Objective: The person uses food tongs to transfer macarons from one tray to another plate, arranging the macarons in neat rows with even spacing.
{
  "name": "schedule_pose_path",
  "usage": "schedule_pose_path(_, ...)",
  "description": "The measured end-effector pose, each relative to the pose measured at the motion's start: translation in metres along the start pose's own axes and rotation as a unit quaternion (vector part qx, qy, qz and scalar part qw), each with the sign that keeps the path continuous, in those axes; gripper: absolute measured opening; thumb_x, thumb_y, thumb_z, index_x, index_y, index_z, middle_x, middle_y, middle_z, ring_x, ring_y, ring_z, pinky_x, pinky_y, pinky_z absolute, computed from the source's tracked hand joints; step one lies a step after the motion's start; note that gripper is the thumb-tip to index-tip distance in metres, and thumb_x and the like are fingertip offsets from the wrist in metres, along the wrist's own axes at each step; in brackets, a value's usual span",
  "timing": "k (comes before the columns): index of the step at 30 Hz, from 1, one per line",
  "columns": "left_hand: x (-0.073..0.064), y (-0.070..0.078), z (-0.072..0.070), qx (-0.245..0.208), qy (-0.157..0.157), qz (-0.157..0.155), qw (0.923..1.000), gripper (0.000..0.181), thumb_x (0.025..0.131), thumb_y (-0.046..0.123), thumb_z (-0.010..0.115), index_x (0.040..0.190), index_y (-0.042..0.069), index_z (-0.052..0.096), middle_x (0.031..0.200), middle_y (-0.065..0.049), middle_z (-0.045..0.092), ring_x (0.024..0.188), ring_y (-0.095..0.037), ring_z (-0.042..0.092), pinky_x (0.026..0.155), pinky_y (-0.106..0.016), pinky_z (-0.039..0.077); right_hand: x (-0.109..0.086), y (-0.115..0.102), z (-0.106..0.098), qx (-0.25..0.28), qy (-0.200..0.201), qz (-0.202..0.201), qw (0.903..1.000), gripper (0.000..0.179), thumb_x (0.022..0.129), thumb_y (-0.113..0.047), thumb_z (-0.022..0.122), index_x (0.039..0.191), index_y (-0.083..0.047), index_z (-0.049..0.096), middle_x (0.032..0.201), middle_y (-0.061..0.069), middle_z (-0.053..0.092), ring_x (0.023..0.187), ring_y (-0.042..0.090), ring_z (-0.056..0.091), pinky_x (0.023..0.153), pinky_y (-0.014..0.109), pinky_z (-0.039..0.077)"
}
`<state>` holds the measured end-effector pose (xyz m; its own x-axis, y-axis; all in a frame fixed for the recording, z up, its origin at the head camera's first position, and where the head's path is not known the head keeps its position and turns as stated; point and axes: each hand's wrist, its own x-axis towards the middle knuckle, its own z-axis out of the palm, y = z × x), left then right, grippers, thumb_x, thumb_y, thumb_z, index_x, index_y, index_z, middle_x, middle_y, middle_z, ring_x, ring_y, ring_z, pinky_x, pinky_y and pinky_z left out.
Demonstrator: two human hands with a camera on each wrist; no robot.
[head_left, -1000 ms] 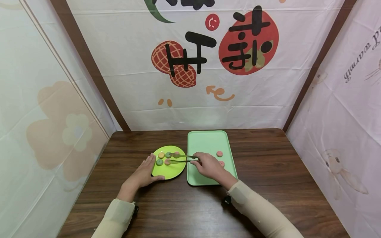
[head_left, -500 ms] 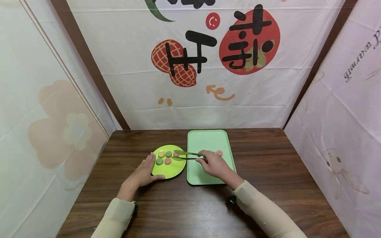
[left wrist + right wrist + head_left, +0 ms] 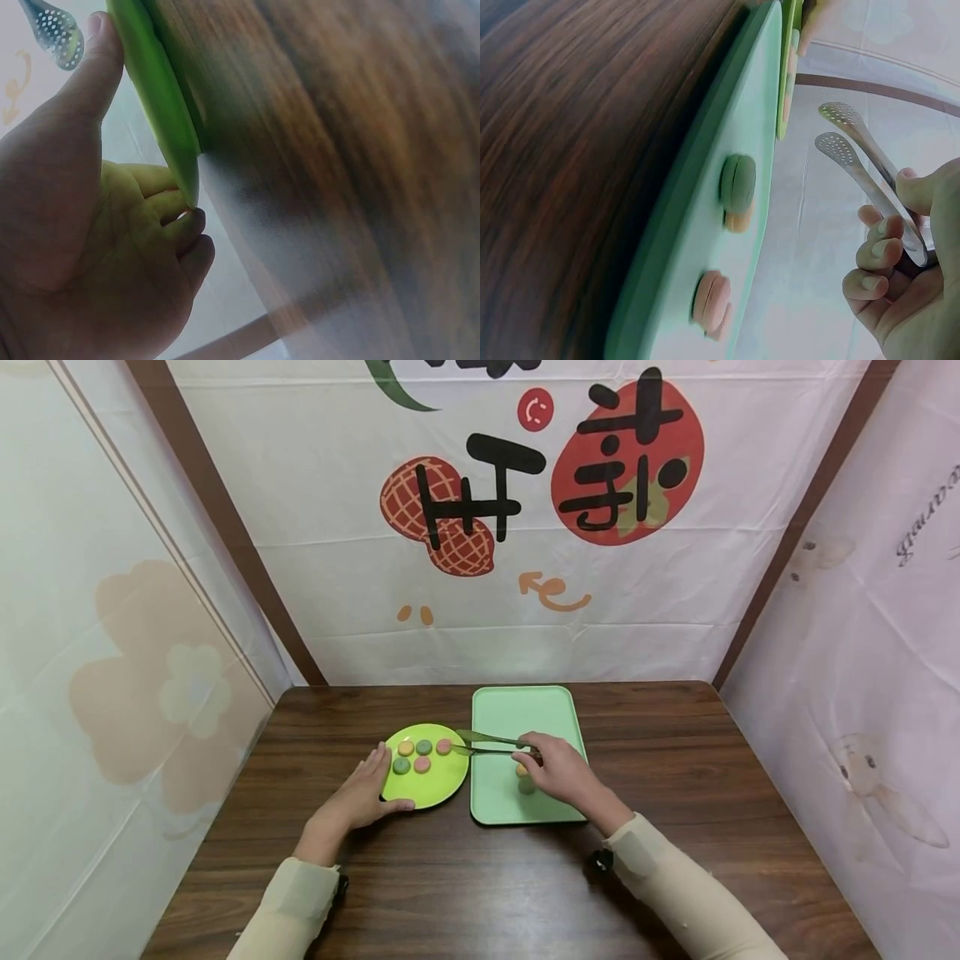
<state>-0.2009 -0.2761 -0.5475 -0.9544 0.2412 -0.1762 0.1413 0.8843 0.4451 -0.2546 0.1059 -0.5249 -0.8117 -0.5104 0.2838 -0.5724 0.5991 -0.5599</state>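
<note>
My left hand holds the rim of a yellow-green plate on its left side, thumb on the near edge. Several macarons lie on the plate: a yellow macaron, two green, a pink macaron and another pink macaron nearest the tray. My right hand grips metal tongs with perforated tips. Those tips are apart with nothing between them, above the plate's right edge. Below the right hand, a green macaron and an orange-yellow macaron sit on the mint tray.
Pink macarons also lie on the tray, hidden by the right hand in the head view. Plate and tray stand side by side on a dark wooden table. Printed cloth walls enclose the table's back and sides.
My right hand has drawn the tongs rightward from over the plate's macarons toward the tray. The yellow and green macarons on the tray have come into sight. My left hand stays put.
</note>
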Motion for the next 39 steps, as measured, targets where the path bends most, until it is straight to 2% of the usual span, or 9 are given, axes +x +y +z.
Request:
schedule_pose_path(5, 0.001, -0.001, 0.0, 0.003, -0.003, -0.001, 1.0, 0.121, 0.095, 0.061, 0.075, 0.166, -0.013, 0.01, 0.175, -0.032, 0.004, 0.163, -0.047, 0.009, 0.132, -0.061, 0.014, -0.005, 0.007, -0.006, -0.005, 0.005, 0.0, 1.0, 0.034, 0.109, -0.03, 0.067, 0.129, -0.003, 0.073, 0.1, 0.002, 0.074, 0.078, 0.011, 0.067, 0.071, 0.038, 0.06)
schedule_pose_path(12, 0.002, -0.001, 0.0, 0.004, -0.001, 0.0, 1.0, 0.121, 0.095, 0.062, 0.074, 0.166, -0.013, 0.011, 0.176, -0.032, 0.004, 0.163, -0.046, 0.009, 0.132, -0.061, 0.014, -0.012, 0.015, -0.016, -0.012, 0.018, 0.0, 0.9998, 0.034, 0.109, -0.03, 0.068, 0.129, -0.003, 0.074, 0.108, 0.004, 0.077, 0.084, 0.013, 0.071, 0.074, 0.04, 0.062)
schedule_pose_path(18, 0.001, 0.001, -0.003, -0.004, -0.002, -0.002, 1.0, 0.122, 0.095, 0.061, 0.075, 0.166, -0.013, 0.011, 0.175, -0.032, 0.004, 0.163, -0.047, 0.009, 0.132, -0.061, 0.014, -0.018, 0.02, -0.025, 0.009, 0.0, 0.005, 0.9999, 0.032, 0.11, -0.028, 0.065, 0.129, -0.003, 0.072, 0.097, 0.005, 0.077, 0.076, 0.005, 0.068, 0.074, 0.04, 0.062)
schedule_pose_path(21, 0.0, 0.002, -0.003, -0.002, -0.002, -0.001, 1.0, 0.122, 0.095, 0.061, 0.075, 0.166, -0.013, 0.011, 0.175, -0.032, 0.004, 0.163, -0.047, 0.009, 0.132, -0.061, 0.014, -0.021, 0.024, -0.028, 0.02, -0.009, 0.013, 0.9997, 0.028, 0.111, -0.028, 0.064, 0.126, -0.005, 0.071, 0.092, 0.004, 0.076, 0.076, 0.006, 0.07, 0.074, 0.041, 0.062)
schedule_pose_path(24, 0.0, 0.002, -0.003, 0.0, -0.001, 0.001, 1.0, 0.121, 0.095, 0.06, 0.076, 0.166, -0.014, 0.011, 0.175, -0.033, 0.005, 0.163, -0.048, 0.01, 0.132, -0.061, 0.015, -0.024, 0.028, -0.031, 0.01, -0.004, 0.022, 0.9997, 0.024, 0.111, -0.029, 0.065, 0.122, -0.01, 0.073, 0.096, -0.001, 0.076, 0.083, 0.01, 0.073, 0.075, 0.041, 0.063)
schedule_pose_path(28, -0.001, 0.002, -0.003, 0.001, -0.002, 0.001, 1.0, 0.121, 0.095, 0.06, 0.076, 0.166, -0.014, 0.012, 0.175, -0.033, 0.005, 0.163, -0.048, 0.01, 0.132, -0.062, 0.015, -0.028, 0.031, -0.035, -0.005, 0.012, 0.029, 0.9995, 0.025, 0.11, -0.028, 0.067, 0.125, -0.011, 0.076, 0.111, -0.001, 0.077, 0.09, 0.013, 0.073, 0.078, 0.041, 0.062)
schedule_pose_path(34, 0.0, 0.001, -0.001, 0.003, -0.005, -0.004, 1.0, 0.122, 0.094, 0.063, 0.075, 0.166, -0.014, 0.011, 0.175, -0.032, 0.004, 0.163, -0.047, 0.01, 0.132, -0.061, 0.014, -0.035, 0.034, -0.042, -0.029, 0.024, 0.04, 0.9985, 0.024, 0.108, -0.026, 0.07, 0.125, -0.011, 0.076, 0.104, 0.0, 0.077, 0.071, 0.009, 0.058, 0.065, 0.032, 0.052)
schedule_pose_path(39, 0.001, -0.001, 0.001, 0.003, -0.002, -0.003, 1.0, 0.123, 0.094, 0.063, 0.075, 0.166, -0.014, 0.011, 0.175, -0.032, 0.004, 0.163, -0.047, 0.009, 0.132, -0.061, 0.014, -0.039, 0.04, -0.044, -0.031, 0.03, 0.041, 0.9982, 0.025, 0.107, -0.022, 0.071, 0.125, -0.005, 0.075, 0.095, 0.001, 0.074, 0.068, 0.009, 0.057, 0.059, 0.03, 0.05)
